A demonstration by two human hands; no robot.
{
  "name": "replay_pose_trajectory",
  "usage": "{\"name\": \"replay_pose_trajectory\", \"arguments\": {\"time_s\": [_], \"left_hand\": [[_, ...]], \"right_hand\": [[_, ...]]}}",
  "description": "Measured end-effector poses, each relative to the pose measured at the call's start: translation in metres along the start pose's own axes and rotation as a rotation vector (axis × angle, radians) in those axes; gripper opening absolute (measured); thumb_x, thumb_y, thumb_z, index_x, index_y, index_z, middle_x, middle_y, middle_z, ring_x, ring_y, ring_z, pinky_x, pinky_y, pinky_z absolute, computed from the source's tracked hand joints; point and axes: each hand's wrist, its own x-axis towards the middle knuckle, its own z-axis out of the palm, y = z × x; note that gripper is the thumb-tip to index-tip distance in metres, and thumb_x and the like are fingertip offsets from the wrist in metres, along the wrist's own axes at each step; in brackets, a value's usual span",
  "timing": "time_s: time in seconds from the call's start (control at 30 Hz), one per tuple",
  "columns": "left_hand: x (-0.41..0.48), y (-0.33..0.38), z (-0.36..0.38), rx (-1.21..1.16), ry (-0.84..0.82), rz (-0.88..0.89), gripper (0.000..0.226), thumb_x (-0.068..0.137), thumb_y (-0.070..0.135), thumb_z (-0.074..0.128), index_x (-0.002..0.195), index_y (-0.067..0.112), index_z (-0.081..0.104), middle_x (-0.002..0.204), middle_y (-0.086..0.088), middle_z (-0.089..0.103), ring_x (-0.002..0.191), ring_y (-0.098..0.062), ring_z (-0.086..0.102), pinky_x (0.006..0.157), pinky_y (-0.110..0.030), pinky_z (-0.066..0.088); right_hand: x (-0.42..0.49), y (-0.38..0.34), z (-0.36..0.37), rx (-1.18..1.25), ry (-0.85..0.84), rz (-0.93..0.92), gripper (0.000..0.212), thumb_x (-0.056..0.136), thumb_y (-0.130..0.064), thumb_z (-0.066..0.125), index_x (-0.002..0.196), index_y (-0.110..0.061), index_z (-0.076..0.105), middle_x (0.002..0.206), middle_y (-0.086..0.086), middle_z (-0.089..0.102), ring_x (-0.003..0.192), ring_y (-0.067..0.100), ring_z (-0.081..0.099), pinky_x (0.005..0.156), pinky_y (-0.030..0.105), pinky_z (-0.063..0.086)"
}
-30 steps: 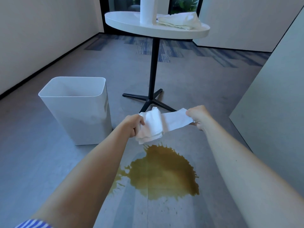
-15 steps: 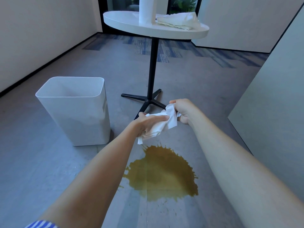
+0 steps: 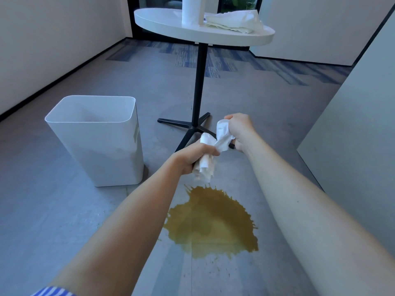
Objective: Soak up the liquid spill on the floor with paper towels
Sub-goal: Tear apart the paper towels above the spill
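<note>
Some paper towel hides inside left hand; right hand grips rest.

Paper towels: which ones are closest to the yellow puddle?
The crumpled wad held by the left hand and right hand, right by the puddle. The roll and the loose pile sit up on the white table.

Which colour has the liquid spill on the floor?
Yellowish brown, like tea: the liquid spill on the grey floor, seen best in the head view.
</note>
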Motion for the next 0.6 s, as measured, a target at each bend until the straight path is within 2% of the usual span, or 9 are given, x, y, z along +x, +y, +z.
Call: {"name": "replay_pose_trajectory", "arguments": {"time_s": [0.07,0.17,0.23,0.3,0.37,0.43,0.53,0.6], "left_hand": [[-0.001,-0.003,-0.007,-0.043,-0.035,0.034,0.033,0.081,0.015,0.067,0.112,0.014,0.055,0.085,-0.007,0.063,0.071,-0.020,0.062,0.063,-0.032,0.051],[-0.004,-0.006,-0.016,-0.094,-0.012,0.048,0.035,0.088,0.009,0.060,0.121,0.016,0.052,0.091,-0.008,0.066,0.077,-0.022,0.066,0.062,-0.033,0.053],[-0.003,-0.009,-0.022,-0.171,0.009,0.087,0.037,0.089,0.004,0.058,0.123,0.015,0.051,0.096,-0.009,0.066,0.082,-0.024,0.067,0.066,-0.036,0.056],[-0.002,-0.012,-0.028,-0.249,0.017,0.132,0.040,0.090,0.000,0.055,0.126,0.016,0.050,0.104,-0.009,0.065,0.092,-0.027,0.066,0.079,-0.044,0.057],[-0.001,-0.014,-0.032,-0.277,0.029,0.137,0.037,0.094,0.000,0.051,0.127,0.016,0.050,0.108,-0.009,0.063,0.096,-0.027,0.063,0.089,-0.047,0.053],[0.000,-0.017,-0.036,-0.287,0.083,0.100,0.028,0.099,0.003,0.045,0.124,0.014,0.051,0.105,-0.009,0.063,0.092,-0.025,0.063,0.083,-0.044,0.055],[0.004,-0.022,-0.040,-0.265,0.272,0.004,0.020,0.103,0.008,0.038,0.119,0.012,0.048,0.096,-0.010,0.061,0.079,-0.021,0.062,0.065,-0.036,0.057],[0.007,-0.025,-0.043,-0.294,0.366,-0.016,0.020,0.103,0.009,0.036,0.116,0.009,0.050,0.092,-0.009,0.060,0.077,-0.020,0.060,0.070,-0.038,0.054]], "right_hand": [[0.004,0.003,-0.007,0.013,0.081,-0.022,0.028,0.089,-0.004,0.035,0.093,-0.018,0.059,0.096,0.005,0.056,0.088,0.025,0.052,0.075,0.032,0.044],[0.011,0.010,-0.021,0.083,0.177,0.069,0.031,0.090,-0.006,0.042,0.111,-0.015,0.063,0.102,0.005,0.058,0.087,0.024,0.054,0.069,0.029,0.043],[0.017,0.020,-0.031,0.133,0.227,0.097,0.031,0.086,-0.006,0.046,0.109,-0.016,0.063,0.103,0.006,0.061,0.082,0.022,0.057,0.068,0.028,0.044],[0.032,0.035,-0.040,0.103,0.256,0.081,0.029,0.081,-0.004,0.044,0.103,-0.015,0.059,0.107,0.011,0.064,0.077,0.022,0.061,0.064,0.028,0.047],[0.038,0.045,-0.048,0.059,0.269,0.087,0.032,0.079,-0.003,0.042,0.105,-0.008,0.059,0.112,0.015,0.064,0.084,0.026,0.063,0.067,0.034,0.050],[0.024,0.043,-0.053,0.028,0.274,0.112,0.031,0.081,-0.002,0.043,0.109,-0.004,0.057,0.114,0.015,0.062,0.088,0.027,0.061,0.075,0.039,0.052],[0.018,0.044,-0.058,-0.027,0.296,0.127,0.020,0.085,-0.001,0.043,0.102,-0.007,0.050,0.116,0.015,0.059,0.094,0.029,0.061,0.082,0.042,0.051],[0.019,0.047,-0.063,-0.045,0.330,0.121,0.025,0.086,-0.001,0.041,0.108,-0.007,0.051,0.117,0.013,0.058,0.096,0.027,0.059,0.085,0.041,0.051]]}}
